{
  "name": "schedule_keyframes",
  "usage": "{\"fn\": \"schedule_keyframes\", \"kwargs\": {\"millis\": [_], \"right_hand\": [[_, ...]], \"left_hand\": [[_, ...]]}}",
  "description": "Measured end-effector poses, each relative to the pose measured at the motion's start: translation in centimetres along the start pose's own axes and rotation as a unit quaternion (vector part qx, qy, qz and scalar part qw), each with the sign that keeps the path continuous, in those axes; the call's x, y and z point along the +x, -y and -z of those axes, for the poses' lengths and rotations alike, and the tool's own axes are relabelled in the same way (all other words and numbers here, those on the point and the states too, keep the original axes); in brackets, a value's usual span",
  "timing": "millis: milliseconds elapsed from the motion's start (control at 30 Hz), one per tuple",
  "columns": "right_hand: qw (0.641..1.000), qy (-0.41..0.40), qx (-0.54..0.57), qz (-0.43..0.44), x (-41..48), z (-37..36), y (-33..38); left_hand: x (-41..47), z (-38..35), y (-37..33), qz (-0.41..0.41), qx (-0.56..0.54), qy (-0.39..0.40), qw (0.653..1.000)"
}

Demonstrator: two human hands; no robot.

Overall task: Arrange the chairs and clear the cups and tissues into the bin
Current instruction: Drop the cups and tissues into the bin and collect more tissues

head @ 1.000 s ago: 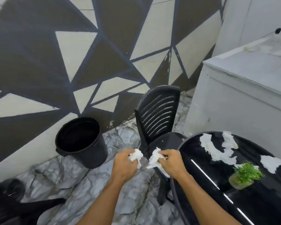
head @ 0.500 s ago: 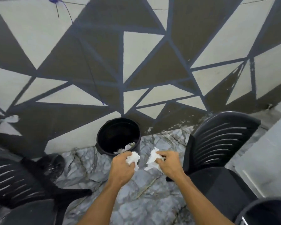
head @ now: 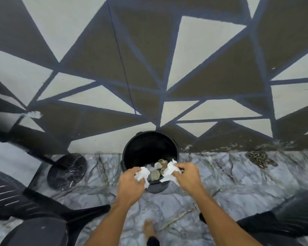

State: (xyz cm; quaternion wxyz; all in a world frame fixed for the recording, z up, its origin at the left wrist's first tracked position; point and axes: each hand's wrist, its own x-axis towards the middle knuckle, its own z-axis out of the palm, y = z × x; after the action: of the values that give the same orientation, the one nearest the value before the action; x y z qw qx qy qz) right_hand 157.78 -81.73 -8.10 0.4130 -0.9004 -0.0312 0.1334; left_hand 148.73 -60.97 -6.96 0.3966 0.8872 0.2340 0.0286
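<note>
Fingers of left hand (head: 130,185) and right hand (head: 187,176) each clamped on crumpled tissue (head: 141,174) over bin (head: 132,153).

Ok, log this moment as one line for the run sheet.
phase: binning tissues | left hand: tissue held over black bin | right hand: tissue held over bin | bin: cups, tissue inside

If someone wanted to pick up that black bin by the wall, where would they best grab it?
Probably by the rim of the black bin, one hand on each side, coming down from above. It stands upright with its mouth open, close to the wall behind, so the near and side rim is free. The left hand and right hand, each clutching a tissue, would first have to let go.
</note>
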Motion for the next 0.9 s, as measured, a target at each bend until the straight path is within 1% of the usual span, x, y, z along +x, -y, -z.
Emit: {"fn": "schedule_keyframes", "kwargs": {"millis": [100,233,400,567,667,900], "right_hand": [[1.0,0.011,-0.013,-0.016,4.9,-2.3,0.8],[0.997,0.011,-0.034,-0.067,11.4,-6.0,0.7],[0.99,0.029,0.004,-0.138,18.2,-11.2,-0.5],[0.981,0.031,-0.014,-0.19,24.0,-16.1,-4.2],[0.978,0.036,-0.045,-0.2,27.5,-18.9,-6.9],[0.966,0.086,-0.094,-0.224,36.7,-26.7,-15.8]], "left_hand": [[5.3,-0.4,1.5,0.026,-0.01,0.0,1.0],[12.9,-1.6,3.6,0.058,-0.015,0.031,0.998],[20.7,-4.6,7.7,0.089,0.004,0.058,0.994],[26.4,-9.8,12.0,0.106,0.015,0.101,0.989],[29.4,-14.0,14.9,0.123,0.019,0.122,0.985],[36.4,-25.1,22.3,0.158,0.031,0.13,0.978]]}}
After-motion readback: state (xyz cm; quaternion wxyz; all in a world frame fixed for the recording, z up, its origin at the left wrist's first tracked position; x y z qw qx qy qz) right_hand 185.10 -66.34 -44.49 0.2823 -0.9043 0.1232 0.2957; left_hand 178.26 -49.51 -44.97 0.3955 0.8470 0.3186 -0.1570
